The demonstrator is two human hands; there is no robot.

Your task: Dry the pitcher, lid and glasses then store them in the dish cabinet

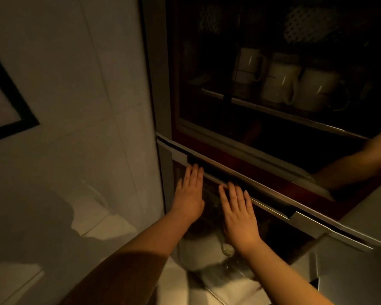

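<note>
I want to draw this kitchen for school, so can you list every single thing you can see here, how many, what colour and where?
Dark glass-fronted dish cabinet: one, grey frame with red trim, filling the upper right.
Cream ceramic mugs with handles: three clearly seen, on a shelf behind the upper glass; anything further back is too dark to tell.
White dotted dishes: at least two, dim, on the top shelf.
Grey metal handle rail: one, running slantwise across the lower cabinet door.
Pale tiled wall: one, on the left.
Black-framed panel: one, at the far left edge.
White tiled floor: below, with shadows.
Left hand: one, fingers straight, flat against the lower door by the rail.
Right hand: one, fingers straight, flat beside it.
</note>
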